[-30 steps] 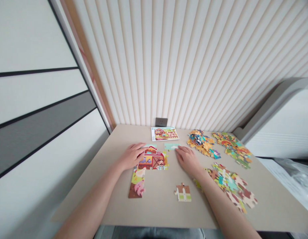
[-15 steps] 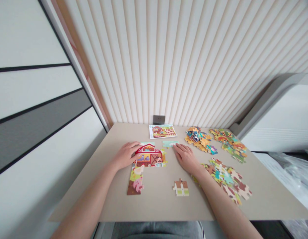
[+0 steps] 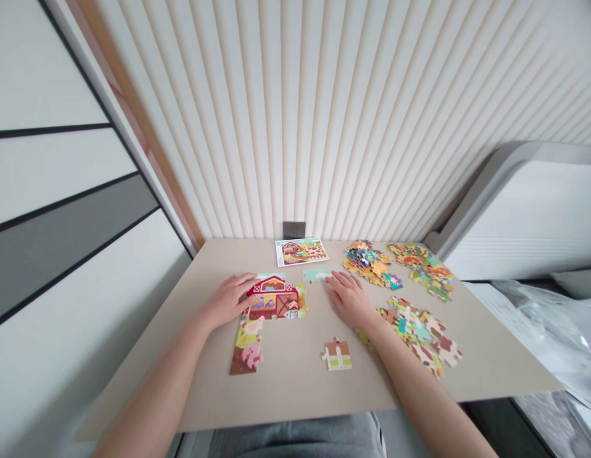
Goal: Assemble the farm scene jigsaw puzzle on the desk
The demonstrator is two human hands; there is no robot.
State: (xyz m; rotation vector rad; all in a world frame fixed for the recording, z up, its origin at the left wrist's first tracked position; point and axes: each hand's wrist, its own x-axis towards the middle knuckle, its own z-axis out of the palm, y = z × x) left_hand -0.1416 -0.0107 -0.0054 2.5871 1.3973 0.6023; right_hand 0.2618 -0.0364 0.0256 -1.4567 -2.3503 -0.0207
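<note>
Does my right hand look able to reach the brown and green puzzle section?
Probably yes: the right hand rests at the pale blue strip, the brown and green puzzle section lies nearer you, and no other piece shows between them.

Bright, soft shadows, stretched edges

The place looks like a room in a home, though which room is unclear. A beige table [image 3: 285,394] stands against a ribbed cream wall [image 3: 257,127] with a dark socket [image 3: 294,229] (just above the far edge). White panels [image 3: 85,318] with black strips stand beyond the left edge; past the far right corner rises a grey-rimmed panel [image 3: 528,216]. Jigsaw pieces [image 3: 433,273] near the right edge fit this.
</note>
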